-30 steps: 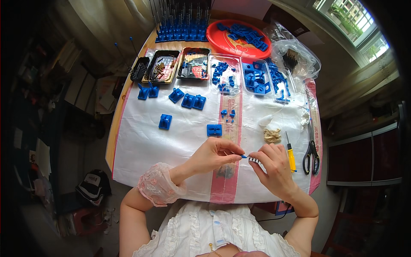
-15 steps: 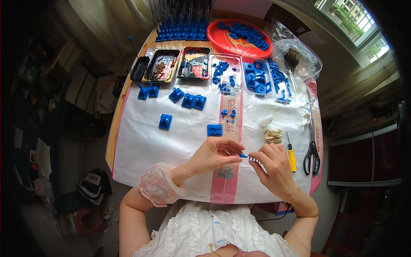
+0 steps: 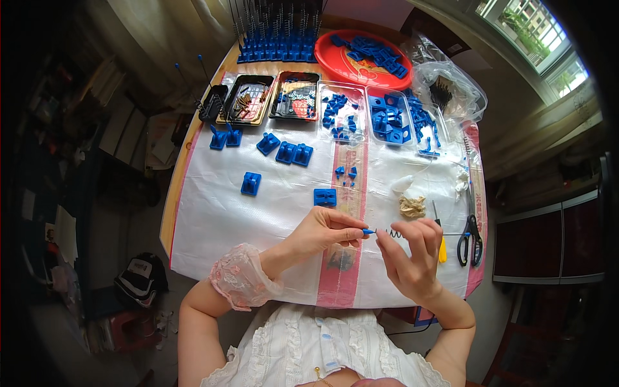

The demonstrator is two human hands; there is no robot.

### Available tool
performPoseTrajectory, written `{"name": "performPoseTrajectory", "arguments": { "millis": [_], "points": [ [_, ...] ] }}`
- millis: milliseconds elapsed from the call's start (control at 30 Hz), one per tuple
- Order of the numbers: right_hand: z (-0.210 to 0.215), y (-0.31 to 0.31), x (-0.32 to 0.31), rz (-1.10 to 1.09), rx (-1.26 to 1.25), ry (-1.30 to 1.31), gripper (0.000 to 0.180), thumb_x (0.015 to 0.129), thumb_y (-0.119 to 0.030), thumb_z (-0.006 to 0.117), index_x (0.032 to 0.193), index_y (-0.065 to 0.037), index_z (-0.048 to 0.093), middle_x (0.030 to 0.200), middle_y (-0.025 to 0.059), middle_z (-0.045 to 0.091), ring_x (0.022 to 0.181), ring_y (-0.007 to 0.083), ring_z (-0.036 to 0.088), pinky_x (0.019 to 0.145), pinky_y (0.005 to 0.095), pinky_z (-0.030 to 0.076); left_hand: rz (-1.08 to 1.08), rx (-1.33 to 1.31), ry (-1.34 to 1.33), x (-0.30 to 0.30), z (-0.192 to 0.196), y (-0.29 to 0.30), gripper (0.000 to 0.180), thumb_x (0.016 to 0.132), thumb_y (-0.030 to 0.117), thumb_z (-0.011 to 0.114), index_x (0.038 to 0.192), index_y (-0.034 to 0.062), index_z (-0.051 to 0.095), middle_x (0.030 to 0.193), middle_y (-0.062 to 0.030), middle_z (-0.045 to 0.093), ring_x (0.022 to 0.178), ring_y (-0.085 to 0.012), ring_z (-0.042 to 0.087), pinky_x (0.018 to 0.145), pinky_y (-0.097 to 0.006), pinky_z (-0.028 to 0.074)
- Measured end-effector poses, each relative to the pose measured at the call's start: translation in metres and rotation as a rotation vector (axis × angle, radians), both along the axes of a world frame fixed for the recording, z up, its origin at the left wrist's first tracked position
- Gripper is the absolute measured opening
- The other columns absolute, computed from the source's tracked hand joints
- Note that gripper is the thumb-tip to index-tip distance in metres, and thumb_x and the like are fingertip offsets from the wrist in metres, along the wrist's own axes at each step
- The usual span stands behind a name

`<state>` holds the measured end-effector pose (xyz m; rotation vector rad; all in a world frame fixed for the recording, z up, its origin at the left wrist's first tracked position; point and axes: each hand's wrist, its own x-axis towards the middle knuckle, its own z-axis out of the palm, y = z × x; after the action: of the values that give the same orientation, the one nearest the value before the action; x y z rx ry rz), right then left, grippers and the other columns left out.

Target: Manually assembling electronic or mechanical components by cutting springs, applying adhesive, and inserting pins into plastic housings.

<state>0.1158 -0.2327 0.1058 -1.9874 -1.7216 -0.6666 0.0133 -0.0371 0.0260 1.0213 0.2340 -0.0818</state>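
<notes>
My left hand [image 3: 322,231] is closed in a pinch on a small blue pointed piece [image 3: 368,231]. Opposite it, the thumb and fingers of my right hand [image 3: 416,261] are on a dark coiled spring [image 3: 394,234] whose end meets the blue piece. A thin rod [image 3: 454,234] with a blue end sticks out beyond my right hand, over the scissors; where it passes behind the fingers is hidden. A blue block assembly [image 3: 325,197] sits just beyond my left hand. Under my right hand lies a yellow-handled screwdriver [image 3: 442,250], partly covered.
Black scissors [image 3: 470,248] and crumpled tan material [image 3: 412,206] lie at the right. Several blue assemblies [image 3: 285,152] stand at the left. Farther back are black trays [image 3: 241,120], clear trays of blue parts [image 3: 361,137], a red basin [image 3: 332,68] and upright springs on blue bases [image 3: 277,51].
My right hand's fingers have lifted and spread somewhat, exposing more of the spring. The rod with the blue end now shows to the right. My left hand keeps its pinch on the blue piece.
</notes>
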Motion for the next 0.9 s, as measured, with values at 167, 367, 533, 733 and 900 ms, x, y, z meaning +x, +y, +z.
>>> {"name": "performPoseTrajectory", "arguments": {
  "millis": [167, 367, 533, 733, 900],
  "points": [
    [-0.022, -0.012, -0.013, 0.147, 0.12, 0.343, 0.029, 0.077, 0.001, 0.077, 0.105, -0.004, 0.072, 0.088, 0.0043, 0.066, 0.078, 0.0211, 0.06, 0.078, 0.0379, 0.048, 0.046, -0.261, -0.025, -0.001, -0.009, 0.001, 0.023, 0.096, 0.008, 0.072, 0.119, 0.0022, 0.073, 0.107, -0.0118, 0.076, 0.086, -0.0118, 0.071, 0.076, -0.022, 0.057],
    [-0.04, 0.015, 0.008, 0.092, 0.159, 1.201, 0.023, 0.085, 0.004, 0.075, 0.108, 0.001, 0.068, 0.089, 0.0075, 0.067, 0.082, 0.0146, 0.063, 0.076, 0.0287, 0.05, 0.091, -0.316, -0.046, -0.001, -0.016, 0.001, 0.021, 0.097, 0.009, 0.071, 0.118, 0.0062, 0.073, 0.108, -0.0096, 0.075, 0.085, -0.0099, 0.067, 0.074, -0.022, 0.055],
    [-0.038, 0.035, 0.006, 0.149, 0.197, 1.371, 0.022, 0.091, 0.003, 0.072, 0.113, 0.003, 0.066, 0.103, 0.0038, 0.064, 0.093, 0.0106, 0.061, 0.085, 0.0269, 0.05, 0.107, -0.303, -0.087, 0.0, -0.016, 0.0, 0.02, 0.097, 0.009, 0.071, 0.116, 0.0076, 0.073, 0.107, -0.0065, 0.075, 0.083, -0.0082, 0.066, 0.073, -0.021, 0.054],
    [-0.031, 0.04, 0.014, 0.229, 0.212, 1.418, 0.023, 0.092, 0.005, 0.07, 0.114, 0.003, 0.065, 0.108, 0.0057, 0.064, 0.098, 0.0118, 0.065, 0.09, 0.0271, 0.052, 0.127, -0.277, -0.07, 0.0, -0.015, 0.0, 0.019, 0.097, 0.011, 0.072, 0.116, 0.0085, 0.074, 0.102, -0.0026, 0.074, 0.081, -0.007, 0.065, 0.07, -0.02, 0.051],
    [-0.015, 0.045, 0.015, 0.188, 0.135, 1.268, 0.017, 0.091, 0.005, 0.071, 0.108, 0.003, 0.067, 0.099, 0.0071, 0.068, 0.092, 0.0134, 0.068, 0.084, 0.027, 0.054, 0.125, -0.256, -0.099, -0.001, -0.014, 0.0, 0.019, 0.096, 0.012, 0.073, 0.115, 0.0084, 0.074, 0.1, -0.0013, 0.074, 0.08, -0.0069, 0.066, 0.068, -0.02, 0.049]
  ]
}}
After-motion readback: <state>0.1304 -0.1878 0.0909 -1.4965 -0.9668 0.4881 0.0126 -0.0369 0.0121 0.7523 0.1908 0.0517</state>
